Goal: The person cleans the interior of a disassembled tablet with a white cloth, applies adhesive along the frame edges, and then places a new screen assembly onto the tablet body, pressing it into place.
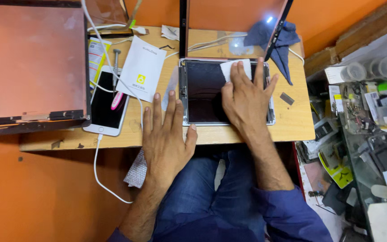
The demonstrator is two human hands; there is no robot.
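While left hand [166,134] lies flat, released, on bench [292,123], right hand [245,96] presses white wipe [234,68] onto tablet [202,92].

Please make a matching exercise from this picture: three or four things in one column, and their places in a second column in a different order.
Things:
1. white cloth
2. white phone
3. white packet
4. blue cloth

Places:
A. at the table's far right, behind the tablet
B. under the right hand
C. left of the left hand, cable plugged in
D. between phone and tablet

Pairs: 1-B, 2-C, 3-D, 4-A
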